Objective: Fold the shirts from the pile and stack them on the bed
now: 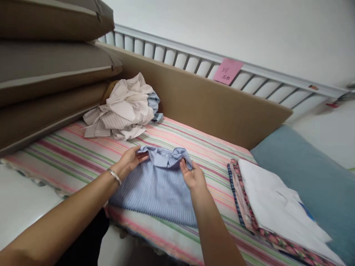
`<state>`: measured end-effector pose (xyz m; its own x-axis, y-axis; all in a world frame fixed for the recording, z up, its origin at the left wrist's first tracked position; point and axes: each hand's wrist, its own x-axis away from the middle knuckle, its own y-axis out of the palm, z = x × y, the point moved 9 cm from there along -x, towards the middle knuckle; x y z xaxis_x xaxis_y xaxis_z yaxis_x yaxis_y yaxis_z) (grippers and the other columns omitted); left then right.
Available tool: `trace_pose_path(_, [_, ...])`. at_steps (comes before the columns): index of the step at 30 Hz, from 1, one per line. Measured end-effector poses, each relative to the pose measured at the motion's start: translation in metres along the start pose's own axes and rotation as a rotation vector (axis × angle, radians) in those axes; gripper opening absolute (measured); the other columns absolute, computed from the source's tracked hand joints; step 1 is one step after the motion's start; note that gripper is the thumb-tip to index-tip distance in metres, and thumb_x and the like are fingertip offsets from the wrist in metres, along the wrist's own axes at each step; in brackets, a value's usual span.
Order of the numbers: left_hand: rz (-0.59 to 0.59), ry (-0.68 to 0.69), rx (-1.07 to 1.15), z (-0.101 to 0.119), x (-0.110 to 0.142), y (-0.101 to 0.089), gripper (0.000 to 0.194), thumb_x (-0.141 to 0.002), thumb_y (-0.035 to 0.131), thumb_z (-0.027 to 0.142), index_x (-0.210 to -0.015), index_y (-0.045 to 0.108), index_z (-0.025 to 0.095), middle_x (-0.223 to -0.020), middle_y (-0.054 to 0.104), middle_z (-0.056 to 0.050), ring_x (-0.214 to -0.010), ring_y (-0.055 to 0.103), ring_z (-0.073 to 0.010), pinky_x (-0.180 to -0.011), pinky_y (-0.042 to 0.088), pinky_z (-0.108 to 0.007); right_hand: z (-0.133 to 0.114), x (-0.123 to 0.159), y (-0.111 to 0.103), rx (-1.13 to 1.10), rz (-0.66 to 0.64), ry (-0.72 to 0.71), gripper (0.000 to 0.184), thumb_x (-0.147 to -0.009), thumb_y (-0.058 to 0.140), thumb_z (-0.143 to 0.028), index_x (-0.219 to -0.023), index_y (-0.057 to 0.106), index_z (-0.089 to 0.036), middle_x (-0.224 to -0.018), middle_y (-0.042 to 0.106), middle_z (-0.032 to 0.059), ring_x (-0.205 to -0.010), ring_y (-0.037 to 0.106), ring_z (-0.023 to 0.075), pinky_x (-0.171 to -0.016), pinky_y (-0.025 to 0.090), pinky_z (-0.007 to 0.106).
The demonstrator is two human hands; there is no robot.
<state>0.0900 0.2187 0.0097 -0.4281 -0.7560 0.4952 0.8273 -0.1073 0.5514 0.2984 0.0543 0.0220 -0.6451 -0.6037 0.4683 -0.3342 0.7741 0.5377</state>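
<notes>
A blue-and-white striped shirt lies folded on the striped bed cover, its far edge bunched and slightly raised. My left hand, with a silver bracelet at the wrist, grips the shirt's far left corner; its thumb is on top and some fingers are under the cloth. On the far right corner my right hand holds the shirt's edge, fingers curled into the fabric. Between the hands, what looks like the collar or a folded band shows along the top. The fingertips are partly hidden by cloth.
A crumpled heap of pale striped clothes lies at the back left, beside stacked brown cushions. Folded garments are piled at the right by a blue-grey cushion. Behind stand a brown board and white railing bearing a pink note.
</notes>
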Motion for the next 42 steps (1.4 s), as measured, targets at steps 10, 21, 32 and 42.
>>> trace_pose_path(10, [-0.399, 0.836, -1.218, -0.029, 0.068, 0.046, 0.040, -0.086, 0.052, 0.036, -0.124, 0.055, 0.023, -0.137, 0.048, -0.009, -0.132, 0.034, -0.0279, -0.111, 0.021, -0.048, 0.001, 0.035, 0.018, 1.407, -0.105, -0.862, 0.041, -0.082, 0.050, -0.039, -0.117, 0.060, -0.019, -0.135, 0.049, 0.0120, -0.132, 0.033, 0.0264, -0.110, 0.018, 0.048])
trace_pose_path(21, [-0.232, 0.875, -1.844, -0.068, 0.032, 0.028, 0.054, -0.087, 0.043, 0.052, -0.137, 0.040, 0.031, -0.149, 0.029, -0.008, -0.137, 0.014, -0.0388, -0.103, 0.008, -0.067, 0.027, -0.012, -0.020, 1.817, 0.027, -0.786, 0.053, -0.086, 0.044, -0.045, -0.134, 0.045, -0.023, -0.147, 0.032, 0.0131, -0.137, 0.019, 0.0341, -0.107, 0.014, 0.054])
trace_pose_path(32, [0.171, 0.644, -1.509, 0.061, -0.038, -0.009, 0.059, -0.066, 0.072, 0.032, -0.117, 0.054, 0.008, -0.118, 0.058, -0.023, -0.114, 0.051, -0.0350, -0.095, 0.036, -0.040, -0.067, -0.064, -0.023, 1.451, 0.125, -0.734, 0.071, -0.066, 0.063, -0.039, -0.128, 0.047, -0.007, -0.135, 0.045, 0.0211, -0.127, 0.037, 0.0311, -0.106, 0.027, 0.044])
trace_pose_path(42, [-0.158, 0.321, -1.671, 0.026, -0.112, 0.032, 0.049, -0.040, 0.082, 0.027, -0.084, 0.066, 0.013, -0.097, 0.069, -0.013, -0.092, 0.062, -0.0289, -0.075, 0.043, -0.027, -0.020, -0.124, 0.026, 1.396, -0.307, -0.228, 0.035, -0.047, 0.076, -0.029, -0.079, 0.071, -0.014, -0.071, 0.070, 0.0030, -0.071, 0.062, 0.0210, -0.070, 0.046, 0.033])
